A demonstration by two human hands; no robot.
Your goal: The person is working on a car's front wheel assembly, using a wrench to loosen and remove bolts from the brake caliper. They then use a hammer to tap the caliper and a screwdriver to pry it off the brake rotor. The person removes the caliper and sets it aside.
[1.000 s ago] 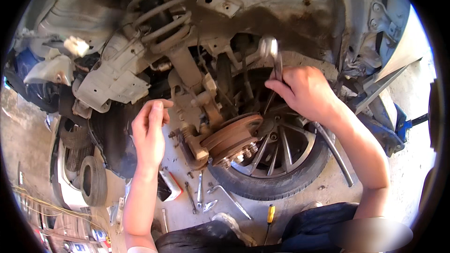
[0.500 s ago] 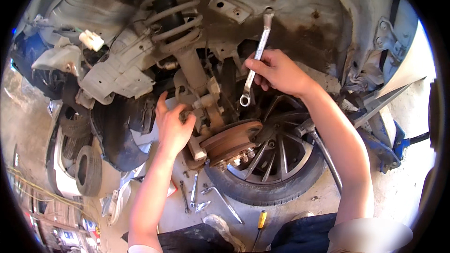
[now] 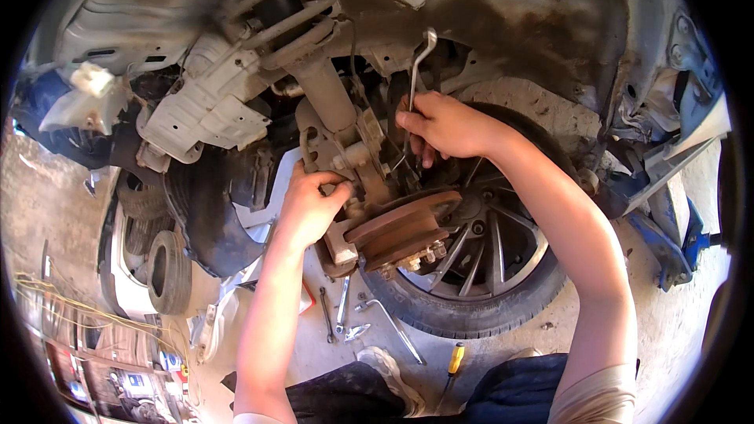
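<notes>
My right hand (image 3: 446, 127) is closed around a shiny double-ended box wrench (image 3: 422, 55). The wrench stands nearly upright, one ring end up; its lower end is beside the strut's lower bracket (image 3: 369, 159), and I cannot tell if it sits on a bolt. My left hand (image 3: 308, 206) reaches to the other side of the rusty steering knuckle, its fingers curled against the metal and the tips partly hidden. Above is the strut (image 3: 326, 98) with its coil spring (image 3: 292, 31). The rusty brake disc (image 3: 404, 229) with its wheel studs lies below, between my arms.
A wheel with tyre (image 3: 463, 318) lies flat under the hub. On the floor are a wrench (image 3: 343, 306), an L-shaped wrench (image 3: 397, 334) and a yellow-handled screwdriver (image 3: 455, 358). A blue jack stand (image 3: 667, 247) is at right. Loose tyres (image 3: 170, 273) stand at left.
The wrench has come down and turned edge-on, its lower end now close to the strut bracket. My left hand's fingers have curled in more. The whole view has shifted slightly.
</notes>
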